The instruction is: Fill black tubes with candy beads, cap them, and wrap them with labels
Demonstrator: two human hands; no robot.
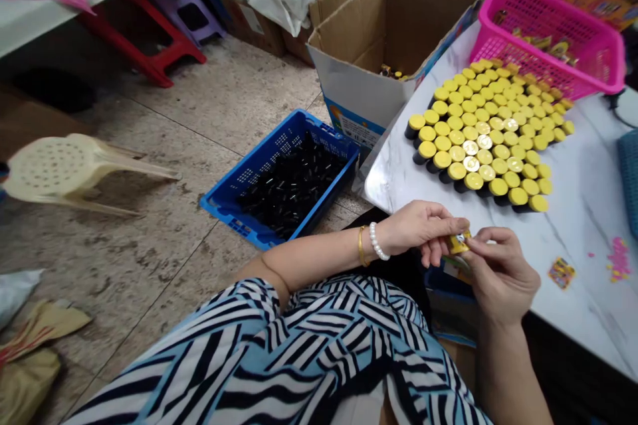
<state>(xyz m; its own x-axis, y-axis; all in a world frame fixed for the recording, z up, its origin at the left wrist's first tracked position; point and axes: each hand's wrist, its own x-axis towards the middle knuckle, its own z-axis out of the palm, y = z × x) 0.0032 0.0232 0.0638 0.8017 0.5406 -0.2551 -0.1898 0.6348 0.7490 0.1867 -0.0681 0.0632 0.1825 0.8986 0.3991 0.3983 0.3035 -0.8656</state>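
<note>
My left hand [426, 229] and my right hand [506, 272] meet just off the table's near edge. Between their fingertips is a small yellow printed piece [458, 243], which both hands pinch; fingers cover part of it, so its exact kind does not show. Beyond my hands, rows of small black containers with yellow caps [483, 139] stand upright, packed close together on the table. To the right of my right hand lies a small printed sticker or card [561, 273], flat on the tabletop.
The white marbled table [588, 192] bears a pink basket [548, 33] at its back and tiny pink pieces [619, 259] at right. On the floor are a blue crate [284, 179] of black parts, an open cardboard box [359, 73] and a cream stool [54, 166].
</note>
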